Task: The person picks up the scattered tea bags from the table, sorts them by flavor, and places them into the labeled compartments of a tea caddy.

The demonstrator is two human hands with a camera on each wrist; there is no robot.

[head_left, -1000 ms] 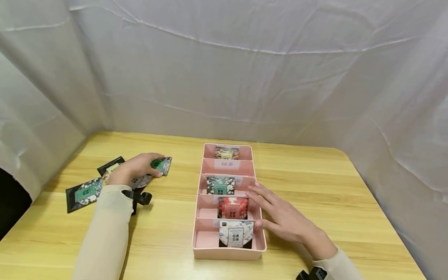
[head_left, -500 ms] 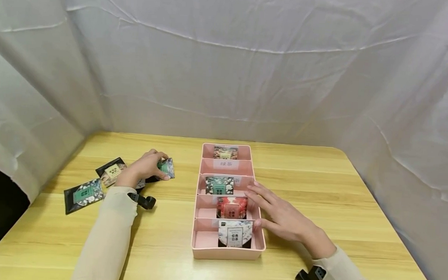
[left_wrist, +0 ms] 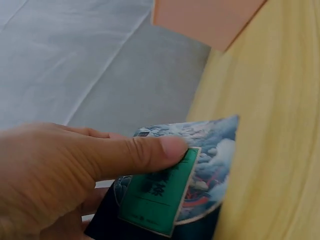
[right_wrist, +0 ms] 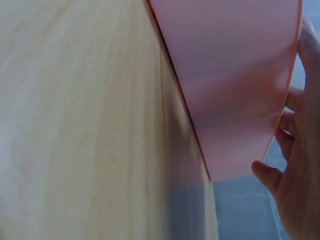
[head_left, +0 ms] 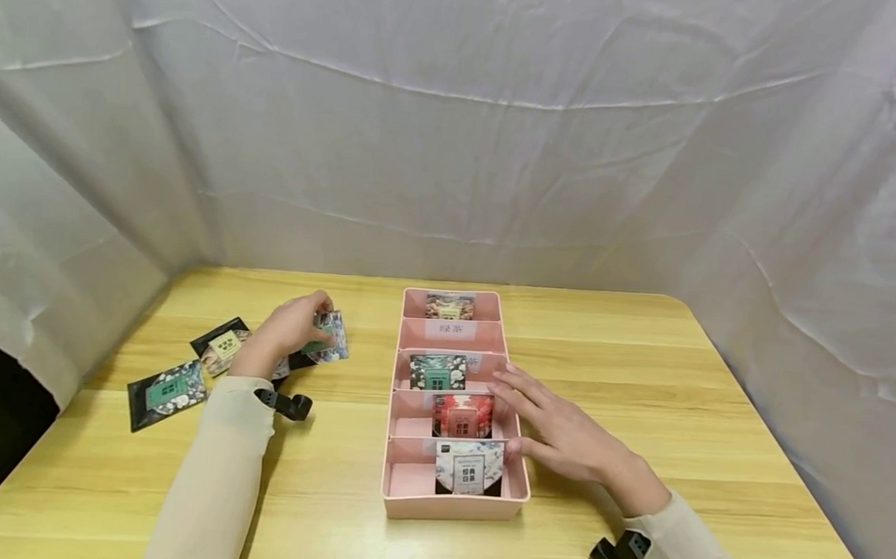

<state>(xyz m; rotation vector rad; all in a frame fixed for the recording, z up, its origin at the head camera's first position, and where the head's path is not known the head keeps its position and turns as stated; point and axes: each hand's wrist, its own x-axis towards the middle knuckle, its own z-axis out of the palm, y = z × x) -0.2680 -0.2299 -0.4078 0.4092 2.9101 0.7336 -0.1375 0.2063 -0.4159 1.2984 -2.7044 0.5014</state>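
My left hand (head_left: 288,335) pinches a tea sachet (head_left: 336,341) at the left of the table. The left wrist view shows the thumb lying across its green label (left_wrist: 155,200), beside a blue-and-white cloud print. A pink divided box (head_left: 449,508) stands mid-table, and my right hand (head_left: 565,426) rests along its right rim with the fingers extended. From the right wrist view, those fingers sit at the top edge of the box's side wall (right_wrist: 240,75). Inside the box stand a white sachet (head_left: 470,466), a red sachet (head_left: 463,415), a green sachet (head_left: 438,372) and a brown-yellow sachet (head_left: 449,305).
Left of my left hand lie a black sachet with a green label (head_left: 167,392) and one with a yellow label (head_left: 223,345). Another sachet is partly hidden under that hand. Paper labels (head_left: 450,330) mark the box's compartments. A pale cloth (head_left: 452,188) hangs behind the table.
My left hand has shifted slightly right and raised the pinched sachet, tilting it more upright. More of the yellow-labelled sachet shows. My right hand has stayed at the rim.
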